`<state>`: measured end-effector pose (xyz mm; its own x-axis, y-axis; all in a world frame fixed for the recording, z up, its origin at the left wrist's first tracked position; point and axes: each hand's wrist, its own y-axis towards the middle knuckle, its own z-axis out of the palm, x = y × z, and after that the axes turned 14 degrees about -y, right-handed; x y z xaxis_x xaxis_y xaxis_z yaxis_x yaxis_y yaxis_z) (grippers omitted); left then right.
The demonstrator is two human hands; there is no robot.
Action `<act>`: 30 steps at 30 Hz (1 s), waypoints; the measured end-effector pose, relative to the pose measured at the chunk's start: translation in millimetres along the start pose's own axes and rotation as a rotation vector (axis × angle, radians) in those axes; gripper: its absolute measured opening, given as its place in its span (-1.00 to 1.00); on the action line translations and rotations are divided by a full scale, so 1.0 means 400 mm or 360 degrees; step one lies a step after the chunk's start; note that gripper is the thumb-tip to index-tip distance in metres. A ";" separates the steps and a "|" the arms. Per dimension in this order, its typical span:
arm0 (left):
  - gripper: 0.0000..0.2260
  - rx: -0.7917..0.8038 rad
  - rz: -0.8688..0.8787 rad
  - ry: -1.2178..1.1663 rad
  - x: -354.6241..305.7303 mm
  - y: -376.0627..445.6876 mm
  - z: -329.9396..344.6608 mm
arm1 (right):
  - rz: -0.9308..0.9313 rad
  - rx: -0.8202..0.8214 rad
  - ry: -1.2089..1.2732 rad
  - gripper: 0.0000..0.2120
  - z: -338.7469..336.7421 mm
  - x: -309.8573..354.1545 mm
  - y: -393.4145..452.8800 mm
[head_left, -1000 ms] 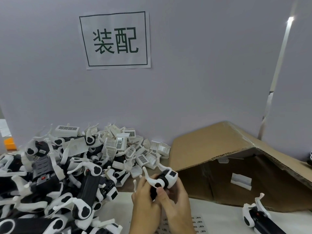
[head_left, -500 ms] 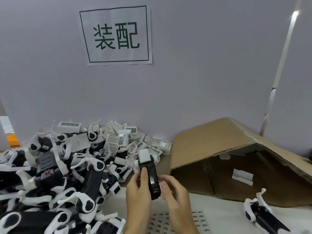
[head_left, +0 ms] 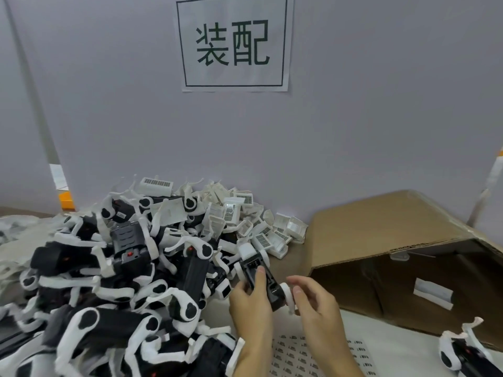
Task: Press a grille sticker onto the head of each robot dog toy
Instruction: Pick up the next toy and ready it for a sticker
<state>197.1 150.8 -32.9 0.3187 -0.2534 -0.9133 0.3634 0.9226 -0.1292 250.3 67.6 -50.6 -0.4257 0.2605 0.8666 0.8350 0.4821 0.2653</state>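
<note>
Our left hand (head_left: pixel 251 303) grips the toy dog (head_left: pixel 260 273) by its black body above the sticker sheet (head_left: pixel 299 357), right hand (head_left: pixel 317 306) spread beside it; looks light, rigid, thin legs likely snappable, so hold the body.

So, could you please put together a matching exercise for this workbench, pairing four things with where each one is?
Things:
1. robot dog toy
2. sticker sheet
3. cardboard box
4. paper sign

Places:
A. on the wall, top centre
B. tipped on its side at the right
C. flat on the table under the wrists
D. gripped in the left hand, beside the right hand

Pairs: 1-D, 2-C, 3-B, 4-A
</note>
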 end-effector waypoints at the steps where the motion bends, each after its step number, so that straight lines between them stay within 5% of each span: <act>1: -0.74 0.0006 -0.0003 -0.0013 0.001 0.000 -0.001 | -0.0014 0.0014 -0.0002 -0.74 0.003 0.001 -0.003; 5: -0.73 0.0024 -0.0079 -0.0100 -0.003 -0.003 0.000 | -0.0058 0.0018 0.0010 -0.71 0.008 -0.005 -0.013; 9: -0.62 0.0157 -0.0139 -0.0126 -0.003 -0.001 -0.004 | -0.0126 -0.0431 0.0053 -0.71 0.011 -0.009 -0.020; 12: -0.79 0.0161 -0.0145 -0.0169 0.006 0.003 -0.006 | -0.0067 -0.0646 0.0192 -0.71 -0.001 -0.017 -0.015; 19: -0.70 0.0303 -0.0535 -0.0756 -0.004 -0.020 0.003 | -0.0243 -0.0521 0.0139 -0.71 -0.002 -0.028 -0.017; 25: -0.80 0.0236 -0.0442 -0.0649 -0.002 -0.019 0.011 | -0.0341 -0.0529 0.0177 -0.63 0.017 -0.020 -0.026; 30: -0.79 0.0190 -0.0331 -0.0814 -0.005 -0.015 0.012 | 0.0008 -0.0311 0.0519 -0.72 0.011 -0.037 -0.016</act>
<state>198.5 144.6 -28.4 0.6028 -0.5624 -0.5660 0.5508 0.8065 -0.2148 249.6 64.5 -66.9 -0.3141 -0.0326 0.9488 0.9010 0.3048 0.3087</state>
